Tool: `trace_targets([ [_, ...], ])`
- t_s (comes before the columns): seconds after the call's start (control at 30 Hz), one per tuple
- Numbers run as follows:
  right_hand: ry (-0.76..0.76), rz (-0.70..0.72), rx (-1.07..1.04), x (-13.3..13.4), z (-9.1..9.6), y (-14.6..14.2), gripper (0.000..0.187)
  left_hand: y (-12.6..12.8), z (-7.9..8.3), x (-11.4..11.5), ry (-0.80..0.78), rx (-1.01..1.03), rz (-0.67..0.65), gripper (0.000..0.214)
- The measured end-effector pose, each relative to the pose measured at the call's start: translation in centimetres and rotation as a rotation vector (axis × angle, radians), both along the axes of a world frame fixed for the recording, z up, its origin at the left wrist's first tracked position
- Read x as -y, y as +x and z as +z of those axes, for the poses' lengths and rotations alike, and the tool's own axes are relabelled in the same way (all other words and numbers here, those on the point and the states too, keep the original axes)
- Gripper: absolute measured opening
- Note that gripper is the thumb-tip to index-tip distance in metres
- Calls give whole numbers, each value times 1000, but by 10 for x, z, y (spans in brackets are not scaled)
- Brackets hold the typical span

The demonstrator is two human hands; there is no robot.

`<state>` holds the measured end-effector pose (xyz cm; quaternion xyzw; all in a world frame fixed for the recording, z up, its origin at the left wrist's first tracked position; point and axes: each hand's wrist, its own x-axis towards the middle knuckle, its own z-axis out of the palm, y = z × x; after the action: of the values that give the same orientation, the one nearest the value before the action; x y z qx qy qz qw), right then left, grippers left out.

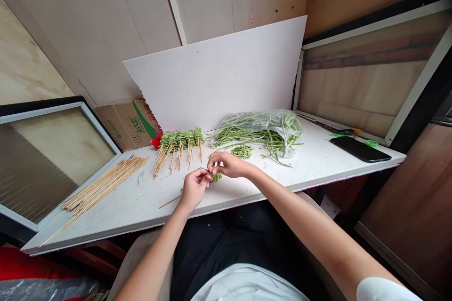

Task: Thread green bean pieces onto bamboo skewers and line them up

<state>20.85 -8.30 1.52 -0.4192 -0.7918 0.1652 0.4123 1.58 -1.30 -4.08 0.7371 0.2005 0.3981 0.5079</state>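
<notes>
My left hand (196,189) and my right hand (228,164) meet over the front middle of the table, thumbs and fingertips pinched together. What they pinch is too small and covered to make out. Just beneath the fingertips shows a coiled piece of green long bean (216,177). A bamboo skewer (170,201) pokes out left of my left hand, in line with that piece; its middle is hidden by the hand. Behind my hands lie a small heap of cut bean pieces (242,151) and a row of skewers threaded with folded beans (180,140).
A clear plastic bag of long beans (257,129) lies at the back right. Bare bamboo skewers (106,183) are spread at the left. A black phone (360,149) rests at the right end. A cardboard box (127,124) and a white board (219,75) stand behind the table (148,211).
</notes>
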Motion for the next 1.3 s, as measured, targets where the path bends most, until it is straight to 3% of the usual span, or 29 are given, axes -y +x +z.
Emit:
trace_targets([
  [0.2, -208, 160, -256, -2, -6, -1, 5, -2, 6, 3, -63, 33, -69, 32],
  [0.33, -317, 251, -391, -5, -13, -1, 17, -1, 8, 8, -137, 55, -106, 31],
  [0.57, -345, 276, -464, -11, -22, -2, 30, -2, 11, 11, -241, 70, -144, 37],
  [0.67, -227, 142, -384, -9, -17, -3, 22, -2, 13, 10, -225, 56, -127, 43],
  [0.77, 15, -80, -184, -4, -5, -3, 6, -3, 13, 5, -182, 22, -75, 45],
  [0.93, 261, -200, 159, 5, 9, -8, 15, -6, 8, -6, -90, -38, 75, 43],
  [1.1, 341, -282, 292, 8, 10, -17, 20, -9, 8, -8, 107, -10, 222, 31],
  [1.3, 252, -264, 92, 7, 4, -21, 31, -11, 16, 0, 245, 12, 245, 23],
])
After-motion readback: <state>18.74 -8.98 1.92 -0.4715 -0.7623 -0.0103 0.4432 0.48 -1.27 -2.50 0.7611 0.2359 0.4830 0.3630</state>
